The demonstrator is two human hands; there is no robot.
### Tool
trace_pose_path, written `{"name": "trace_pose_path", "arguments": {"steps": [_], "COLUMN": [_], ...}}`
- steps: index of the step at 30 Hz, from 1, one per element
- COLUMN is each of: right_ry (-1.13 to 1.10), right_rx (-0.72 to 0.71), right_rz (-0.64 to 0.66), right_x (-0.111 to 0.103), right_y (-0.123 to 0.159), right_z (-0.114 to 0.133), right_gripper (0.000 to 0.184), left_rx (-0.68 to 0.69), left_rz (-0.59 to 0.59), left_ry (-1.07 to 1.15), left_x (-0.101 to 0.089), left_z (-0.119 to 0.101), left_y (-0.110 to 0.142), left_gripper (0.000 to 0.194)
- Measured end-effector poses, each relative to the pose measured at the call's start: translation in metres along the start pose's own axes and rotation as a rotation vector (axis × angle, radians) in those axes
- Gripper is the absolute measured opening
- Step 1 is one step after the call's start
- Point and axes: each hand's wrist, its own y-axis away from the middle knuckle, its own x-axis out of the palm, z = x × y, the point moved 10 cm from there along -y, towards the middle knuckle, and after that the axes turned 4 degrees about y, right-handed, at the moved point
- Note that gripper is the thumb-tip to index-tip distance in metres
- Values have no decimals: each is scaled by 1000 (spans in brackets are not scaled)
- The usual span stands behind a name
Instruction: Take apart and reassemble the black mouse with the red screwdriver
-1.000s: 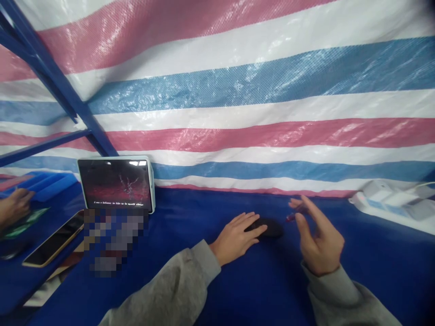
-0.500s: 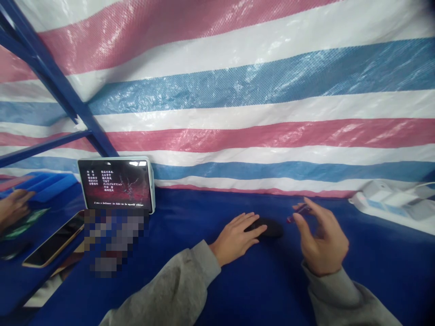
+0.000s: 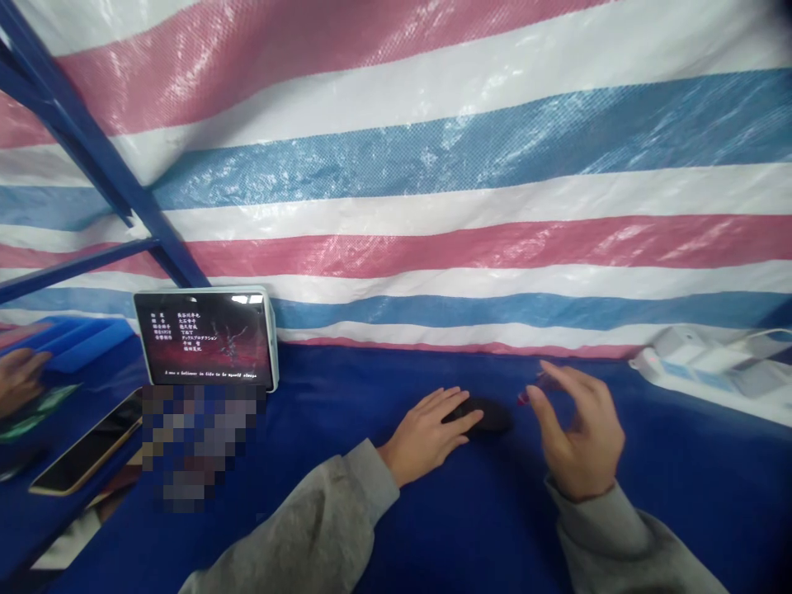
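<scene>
My left hand (image 3: 426, 433) lies palm down with its fingers stretched out flat. Its fingertips touch a black rounded object (image 3: 492, 415) on the blue tabletop; it looks like a computer mouse, partly covered by the fingers. To the right, my right hand (image 3: 585, 429) is raised a little above the table. Between its thumb and fingers it pinches a small, see-through object with a dark red end (image 3: 523, 399), too small and blurred to name.
A tablet (image 3: 207, 338) stands at the back left, with a phone (image 3: 90, 441) beside it. Another person's hand (image 3: 21, 379) is by a blue tray (image 3: 92, 342) at far left. A white power strip (image 3: 674, 379) sits at right. A striped tarp (image 3: 433, 239) hangs behind.
The whole view has shifted slightly. My right hand has moved a little to the left with the small object, turning it slightly. My left hand stays by the black object.
</scene>
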Motion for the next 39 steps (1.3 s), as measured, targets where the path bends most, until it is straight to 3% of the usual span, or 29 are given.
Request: {"name": "trace_pose_path", "arguments": {"steps": [2,6,10,14,18,22,27,31,36,39], "right_ry": [30,-20,-12,-66,-35,-84,-55,-82,-40,-99], "right_rx": [0,-19,11,0,31,27,4,8,5,13], "right_rz": [-42,15,-41,54,8,89,24,122,54,108], "right_x": [-4,1,-5,5,0,8,1,12,6,10], "right_y": [0,1,2,2,3,3,0,0,-1,-1], "right_z": [0,0,-4,-2,-5,-4,-1,-1,-2,-1], "right_gripper": [33,37,35,42,42,45,41,44,41,45], "left_rx": [1,4,-3,-1,3,2,11,8,1,2], "left_rz": [-1,-1,7,4,-4,-10,-17,-12,26,63], "left_ry": [-3,-6,-18,-17,-12,-10,-5,-14,-22,-15], "left_x": [-1,0,2,2,1,0,0,2,4,5], "left_z": [0,-1,0,0,0,1,0,1,0,-2], "left_y": [0,0,0,0,-1,-1,-1,0,-1,-2], "left_gripper": [39,39,40,41,40,39,41,42,45,46]}}
